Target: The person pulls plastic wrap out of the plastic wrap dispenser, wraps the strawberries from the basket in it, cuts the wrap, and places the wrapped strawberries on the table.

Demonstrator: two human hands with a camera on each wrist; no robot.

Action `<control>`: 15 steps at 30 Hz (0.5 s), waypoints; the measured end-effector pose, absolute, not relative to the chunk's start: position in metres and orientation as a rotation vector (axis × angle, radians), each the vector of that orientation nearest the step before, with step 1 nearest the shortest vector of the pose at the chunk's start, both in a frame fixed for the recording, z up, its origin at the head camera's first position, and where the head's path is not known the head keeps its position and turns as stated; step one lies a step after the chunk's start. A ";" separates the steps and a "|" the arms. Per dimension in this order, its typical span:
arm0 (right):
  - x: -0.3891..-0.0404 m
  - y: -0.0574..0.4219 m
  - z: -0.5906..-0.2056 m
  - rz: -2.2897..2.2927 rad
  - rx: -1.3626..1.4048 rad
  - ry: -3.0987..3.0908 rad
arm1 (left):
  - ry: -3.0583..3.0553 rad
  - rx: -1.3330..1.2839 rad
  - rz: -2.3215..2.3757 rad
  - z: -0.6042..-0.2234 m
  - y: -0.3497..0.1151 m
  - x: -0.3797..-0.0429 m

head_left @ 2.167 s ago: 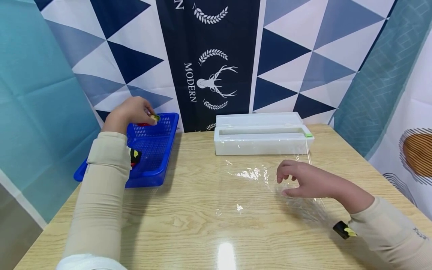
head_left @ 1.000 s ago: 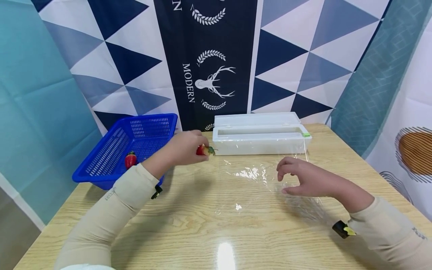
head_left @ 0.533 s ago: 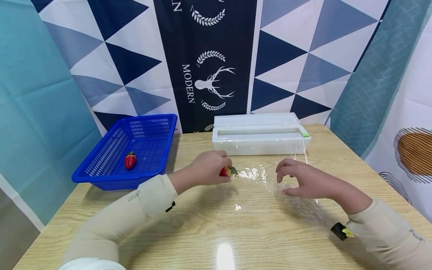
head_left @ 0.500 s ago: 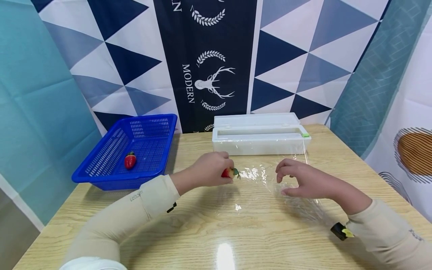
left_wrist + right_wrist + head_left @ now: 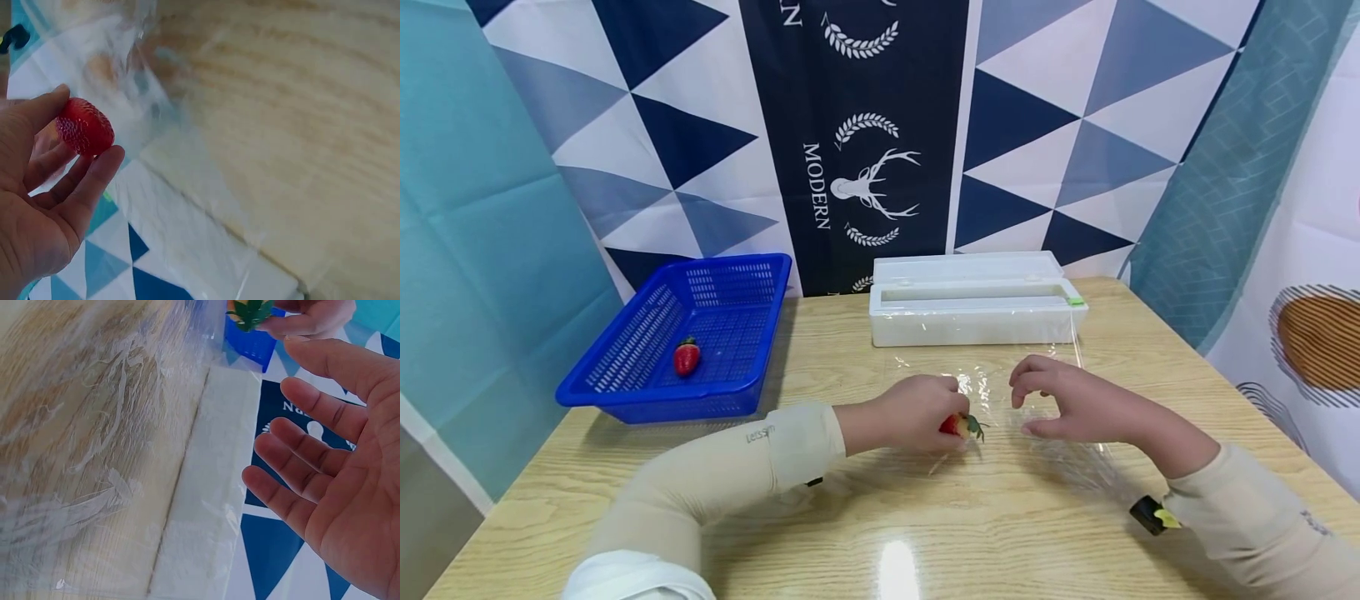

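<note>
Between the thumb and fingertips of my left hand is a strawberry, its green leaves pointing right toward the other hand. That hand is over a sheet of clear plastic film, which stretches from a long white box across the table. My right hand hovers at the film's right side with loosely bent fingers and nothing in them. In the right wrist view its fingers are spread apart. A second strawberry lies in the blue basket at the left.
The white box stands at the table's back with its lid raised and a green tab at its right end. Bunched film lies under my right wrist. A patterned cloth hangs behind the wooden table.
My left hand has lifted a strawberry from the blue basket and carried it right and nearer to me, over the film. My right hand has stayed in place.
</note>
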State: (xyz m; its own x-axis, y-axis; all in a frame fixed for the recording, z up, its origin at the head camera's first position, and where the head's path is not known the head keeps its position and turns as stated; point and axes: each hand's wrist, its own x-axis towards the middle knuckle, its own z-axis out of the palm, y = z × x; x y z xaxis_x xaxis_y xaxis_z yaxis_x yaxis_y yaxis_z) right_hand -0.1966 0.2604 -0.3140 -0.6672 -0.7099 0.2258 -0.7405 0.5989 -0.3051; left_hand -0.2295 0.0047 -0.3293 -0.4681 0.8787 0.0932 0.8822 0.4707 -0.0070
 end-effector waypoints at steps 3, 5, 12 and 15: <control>-0.196 0.260 -0.315 0.584 1.247 -2.728 | -2.605 -1.605 -0.063 -0.336 0.014 -0.231; -0.196 0.260 -0.315 0.584 1.241 -2.727 | -2.591 -1.624 -0.065 -0.339 0.021 -0.234; -0.199 0.261 -0.318 0.584 1.202 -2.768 | -2.580 -1.652 -0.002 -0.344 0.041 -0.238; -0.200 0.261 -0.319 0.584 1.189 -2.783 | -2.582 -1.649 0.027 -0.341 0.047 -0.237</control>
